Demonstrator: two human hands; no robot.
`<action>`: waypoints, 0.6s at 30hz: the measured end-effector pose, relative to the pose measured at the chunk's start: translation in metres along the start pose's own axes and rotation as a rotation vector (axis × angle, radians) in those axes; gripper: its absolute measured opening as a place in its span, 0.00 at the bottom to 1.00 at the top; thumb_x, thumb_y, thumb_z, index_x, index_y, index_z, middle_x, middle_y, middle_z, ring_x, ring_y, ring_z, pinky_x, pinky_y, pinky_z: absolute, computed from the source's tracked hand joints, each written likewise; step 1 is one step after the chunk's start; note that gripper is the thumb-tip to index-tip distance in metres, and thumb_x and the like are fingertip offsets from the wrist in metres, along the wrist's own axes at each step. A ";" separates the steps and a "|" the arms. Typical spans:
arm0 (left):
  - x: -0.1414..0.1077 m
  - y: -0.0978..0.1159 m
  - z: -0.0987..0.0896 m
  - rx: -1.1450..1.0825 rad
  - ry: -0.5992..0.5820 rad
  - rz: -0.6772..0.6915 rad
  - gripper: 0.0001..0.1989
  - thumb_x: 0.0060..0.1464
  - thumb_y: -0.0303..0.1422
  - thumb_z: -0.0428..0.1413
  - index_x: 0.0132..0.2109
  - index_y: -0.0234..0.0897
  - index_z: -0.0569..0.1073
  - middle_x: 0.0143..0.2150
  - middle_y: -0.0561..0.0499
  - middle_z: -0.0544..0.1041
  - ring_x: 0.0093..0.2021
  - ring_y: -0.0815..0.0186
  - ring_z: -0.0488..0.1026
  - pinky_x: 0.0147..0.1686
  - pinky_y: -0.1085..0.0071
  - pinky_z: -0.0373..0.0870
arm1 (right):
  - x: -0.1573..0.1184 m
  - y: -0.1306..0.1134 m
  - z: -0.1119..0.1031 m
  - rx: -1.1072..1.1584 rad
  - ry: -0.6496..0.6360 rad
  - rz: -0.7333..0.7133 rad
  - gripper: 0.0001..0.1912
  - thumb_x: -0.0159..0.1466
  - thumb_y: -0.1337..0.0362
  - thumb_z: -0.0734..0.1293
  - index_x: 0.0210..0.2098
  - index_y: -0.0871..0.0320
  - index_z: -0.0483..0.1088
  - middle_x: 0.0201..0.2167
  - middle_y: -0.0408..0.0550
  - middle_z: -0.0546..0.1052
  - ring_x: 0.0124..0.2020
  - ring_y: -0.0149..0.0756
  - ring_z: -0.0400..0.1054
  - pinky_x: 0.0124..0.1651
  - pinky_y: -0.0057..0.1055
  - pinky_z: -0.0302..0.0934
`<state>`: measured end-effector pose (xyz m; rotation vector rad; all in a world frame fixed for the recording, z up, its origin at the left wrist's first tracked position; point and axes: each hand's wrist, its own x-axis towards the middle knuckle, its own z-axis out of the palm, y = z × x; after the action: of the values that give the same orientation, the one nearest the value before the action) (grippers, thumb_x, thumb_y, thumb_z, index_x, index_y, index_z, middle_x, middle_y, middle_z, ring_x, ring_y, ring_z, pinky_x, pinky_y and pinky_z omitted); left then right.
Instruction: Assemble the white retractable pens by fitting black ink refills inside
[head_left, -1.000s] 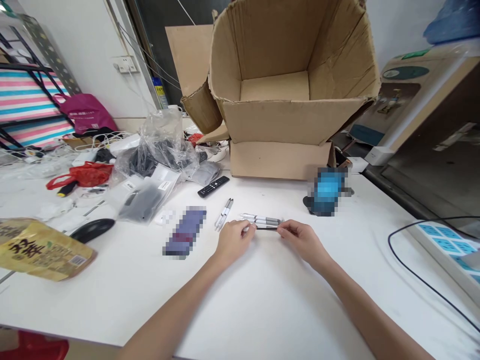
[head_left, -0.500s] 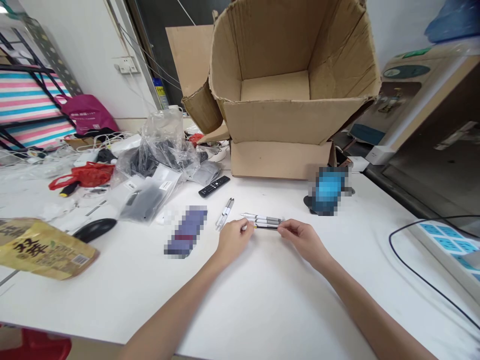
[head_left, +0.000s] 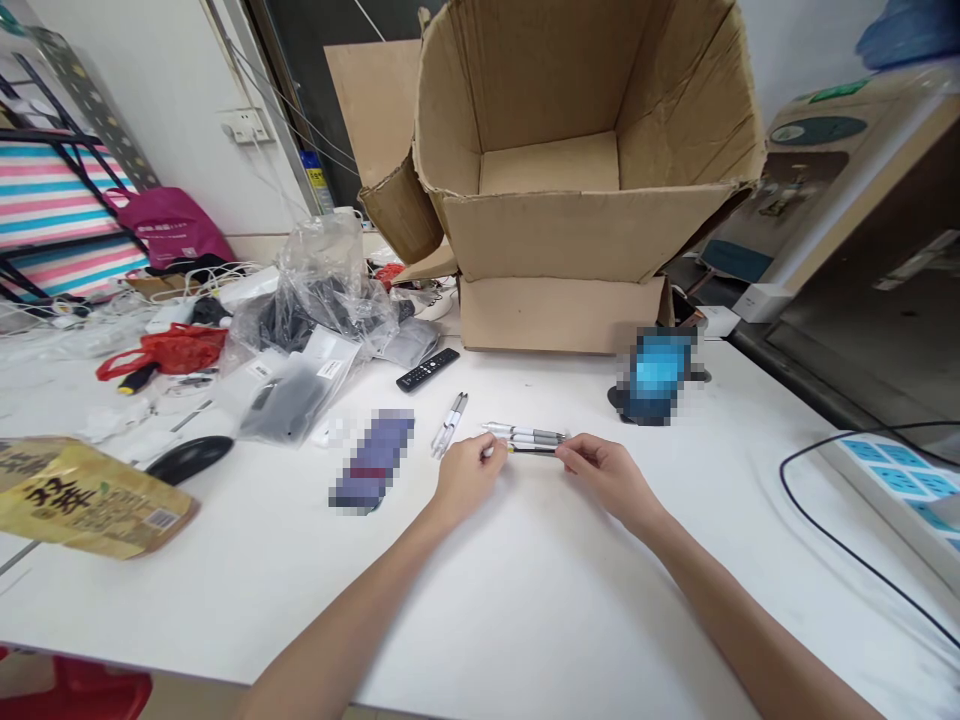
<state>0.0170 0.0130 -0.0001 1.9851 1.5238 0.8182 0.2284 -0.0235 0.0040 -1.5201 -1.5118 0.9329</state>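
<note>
On the white table, my left hand and my right hand pinch opposite ends of a dark slim pen. Just behind it, touching or nearly touching it, lie white-and-grey pens, and the exact number is hard to tell. A separate bundle of white pens lies just beyond my left hand, slightly angled. A pixelated purple object lies further left.
A large open cardboard box stands behind the pens, beside a pixelated blue object. To the left are a black remote, plastic bags, a black mouse and a yellow snack bag. A power strip sits right.
My hands stay on the dark pen with little visible movement. The whole view has shifted slightly, with the box sitting a little higher in the frame.
</note>
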 end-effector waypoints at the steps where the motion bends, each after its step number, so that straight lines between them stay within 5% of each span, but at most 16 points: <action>1: 0.000 0.000 0.000 -0.003 0.001 -0.002 0.20 0.59 0.44 0.44 0.22 0.38 0.62 0.18 0.59 0.58 0.22 0.70 0.57 0.26 0.72 0.49 | -0.001 0.000 0.000 -0.004 -0.009 0.023 0.26 0.61 0.41 0.62 0.28 0.59 0.73 0.21 0.44 0.70 0.22 0.31 0.59 0.25 0.28 0.53; 4: 0.000 -0.001 0.001 -0.018 0.002 0.000 0.20 0.59 0.44 0.44 0.23 0.38 0.62 0.18 0.59 0.58 0.22 0.71 0.57 0.26 0.73 0.50 | -0.001 -0.001 0.001 -0.022 -0.021 0.045 0.27 0.62 0.42 0.60 0.24 0.59 0.72 0.19 0.43 0.68 0.21 0.30 0.56 0.24 0.28 0.51; 10: -0.001 -0.001 0.001 -0.083 -0.003 -0.009 0.21 0.59 0.45 0.44 0.23 0.38 0.59 0.19 0.59 0.57 0.23 0.71 0.56 0.25 0.74 0.50 | 0.003 0.005 0.000 0.008 0.018 -0.054 0.19 0.60 0.47 0.66 0.34 0.57 0.73 0.27 0.45 0.72 0.28 0.33 0.62 0.30 0.28 0.55; 18: 0.001 -0.002 0.000 -0.127 -0.022 -0.021 0.21 0.59 0.45 0.43 0.23 0.38 0.56 0.19 0.58 0.55 0.23 0.71 0.55 0.25 0.73 0.50 | 0.000 0.002 0.000 0.002 -0.026 0.022 0.25 0.63 0.43 0.60 0.28 0.58 0.72 0.22 0.44 0.69 0.22 0.30 0.56 0.24 0.27 0.50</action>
<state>0.0159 0.0146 -0.0007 1.8778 1.4416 0.8602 0.2290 -0.0230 0.0017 -1.5315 -1.5145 0.9700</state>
